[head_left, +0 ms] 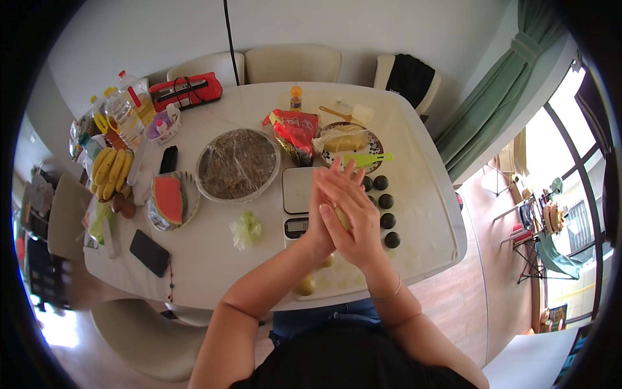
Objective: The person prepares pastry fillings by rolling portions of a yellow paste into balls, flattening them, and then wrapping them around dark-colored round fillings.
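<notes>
Pale wall [149, 32] behind, chairs [295, 65] along it, then a big white table [201, 272]. Largest item on it: a wrapped bowl [238, 165] of dark stuff, L of the kitchen scale [303, 188]. L hand [319, 217] & R hand [355, 223] meet palm to palm over the scale's R side, fingers nearly straight, slightly spread. Red bag [299, 128] stands just beyond the scale; plate [376, 144] w/ yellow dough (prob.) & a green scraper [366, 157] is beyond it, to the R. Dark balls [387, 221] lie R of the scale, yellow balls [306, 286] nearer the person. Btwn the palms, by the scale's R edge, a pale lump [343, 219] shows, mostly hidden. Looks like shaping by rolling or pressing; next bit calls for light, even pressure, I'd say. Bag has printing, scale's display has marks; can't read either reliably from here.
</notes>
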Available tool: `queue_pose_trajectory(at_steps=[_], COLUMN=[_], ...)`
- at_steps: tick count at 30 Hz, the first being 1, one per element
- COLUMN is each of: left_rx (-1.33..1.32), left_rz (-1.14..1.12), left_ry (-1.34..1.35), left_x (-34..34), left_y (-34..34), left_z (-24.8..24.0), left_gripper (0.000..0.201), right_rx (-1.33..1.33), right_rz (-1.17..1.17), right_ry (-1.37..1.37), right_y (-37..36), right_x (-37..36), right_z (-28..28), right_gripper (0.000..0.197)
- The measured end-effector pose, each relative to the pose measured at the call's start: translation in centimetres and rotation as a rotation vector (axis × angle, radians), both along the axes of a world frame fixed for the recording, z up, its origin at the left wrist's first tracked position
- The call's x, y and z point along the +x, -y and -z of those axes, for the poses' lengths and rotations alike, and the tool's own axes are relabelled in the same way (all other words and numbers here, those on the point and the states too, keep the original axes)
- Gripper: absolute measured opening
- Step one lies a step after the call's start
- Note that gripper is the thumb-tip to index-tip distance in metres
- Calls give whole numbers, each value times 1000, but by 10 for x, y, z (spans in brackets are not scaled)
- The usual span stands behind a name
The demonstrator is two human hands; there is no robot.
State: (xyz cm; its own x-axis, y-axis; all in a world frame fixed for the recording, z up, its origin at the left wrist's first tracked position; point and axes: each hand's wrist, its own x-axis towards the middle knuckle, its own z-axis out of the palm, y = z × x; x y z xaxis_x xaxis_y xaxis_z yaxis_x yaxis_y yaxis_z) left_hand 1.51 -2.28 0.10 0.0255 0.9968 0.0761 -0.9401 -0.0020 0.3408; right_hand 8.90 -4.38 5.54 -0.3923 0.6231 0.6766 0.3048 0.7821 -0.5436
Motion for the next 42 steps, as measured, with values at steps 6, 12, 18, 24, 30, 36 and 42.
queue_pose_trajectory(at_steps=[6,12,18,24,30,36,42], left_rx=[-71,-58,22,-46,87,24,-64], left_rz=[74,-86,-119,27,58,-129,-69], left_ry=[100,74,44,-134,-198,-286,-4], left_x=[2,-10,-15,6,5,-1,-7], left_y=[11,0,2,3,6,1,-4], left_z=[-9,-13,-19,-3,-12,-8,-2], left_gripper=[72,76,74,72,77,79,75], right_rx=[-128,-234,-259,-557,-576,-670,-467], right_rz=[-92,-464,-343,-273,-95,-222,-476], right_ry=[-314,-434,-513,-801,-926,-852,-680], right_y=[-51,-23,-21,-42,-60,-17,-24], right_x=[14,19,9,9,24,2,14], right_z=[48,44,44,45,60,52,57], right_gripper=[31,49,63,62,59,77,79])
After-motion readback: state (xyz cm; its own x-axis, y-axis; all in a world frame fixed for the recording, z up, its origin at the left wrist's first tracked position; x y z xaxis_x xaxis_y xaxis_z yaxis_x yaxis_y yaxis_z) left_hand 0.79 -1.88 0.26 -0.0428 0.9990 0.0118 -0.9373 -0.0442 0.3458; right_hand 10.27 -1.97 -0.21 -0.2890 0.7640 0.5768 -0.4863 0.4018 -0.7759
